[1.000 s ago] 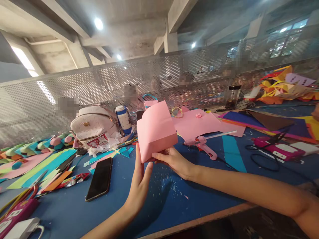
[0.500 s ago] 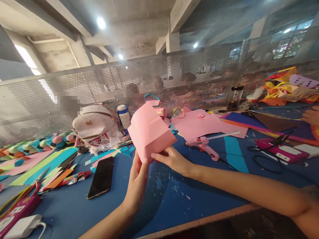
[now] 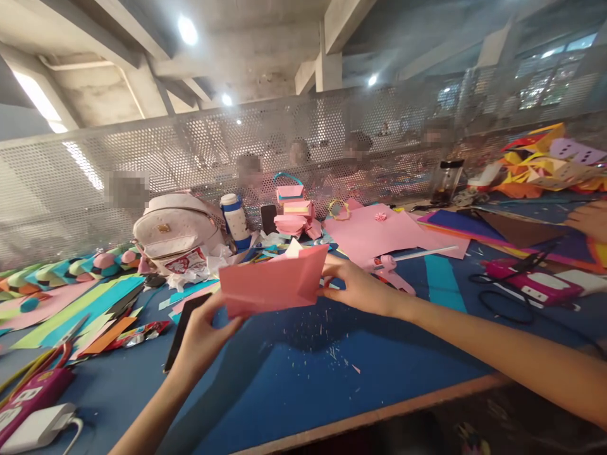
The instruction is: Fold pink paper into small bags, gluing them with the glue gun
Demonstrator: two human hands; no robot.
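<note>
A folded piece of pink paper [image 3: 275, 282] is held up above the blue table, its broad flat side facing me. My left hand [image 3: 211, 325] grips its left end, thumb along the lower edge. At the right end my right hand [image 3: 348, 284] pinches the paper between thumb and fingers. Behind the right hand lies a pink glue gun [image 3: 389, 273] with a clear glue stick in it, partly covered by the hand and arm. A dark phone [image 3: 183, 328] lies partly hidden behind my left hand.
At the back stand a pale backpack [image 3: 177, 230], a bottle [image 3: 234, 221] and stacked pink paper boxes [image 3: 294, 212]. Pink sheets [image 3: 374, 234] lie right of them. A purple power strip [image 3: 531, 284] with cables sits at right, near another person's hand [image 3: 588, 221]. Scissors [image 3: 69, 338] lie left.
The pink paper has been lowered and turned, so a long flat side now faces me. My hands have moved apart to its two ends, uncovering the boxes behind.
</note>
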